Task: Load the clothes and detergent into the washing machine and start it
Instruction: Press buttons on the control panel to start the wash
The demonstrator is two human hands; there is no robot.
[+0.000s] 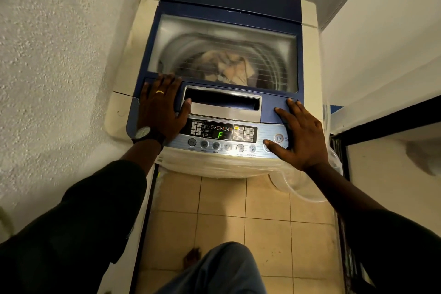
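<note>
A top-loading washing machine with a blue lid stands between two walls. Its lid is down, and beige clothes show in the drum through the clear window. My left hand lies flat on the lid's front left corner, fingers spread, beside the lid's handle recess. My right hand rests flat on the front right corner, its thumb on the control panel near the power button. The panel's display glows with a green "F". No detergent is in view.
A rough white wall runs close on the left and a white wall with a dark door frame on the right. Clear plastic wrap hangs off the machine's front. Beige floor tiles lie below, with my knee and foot.
</note>
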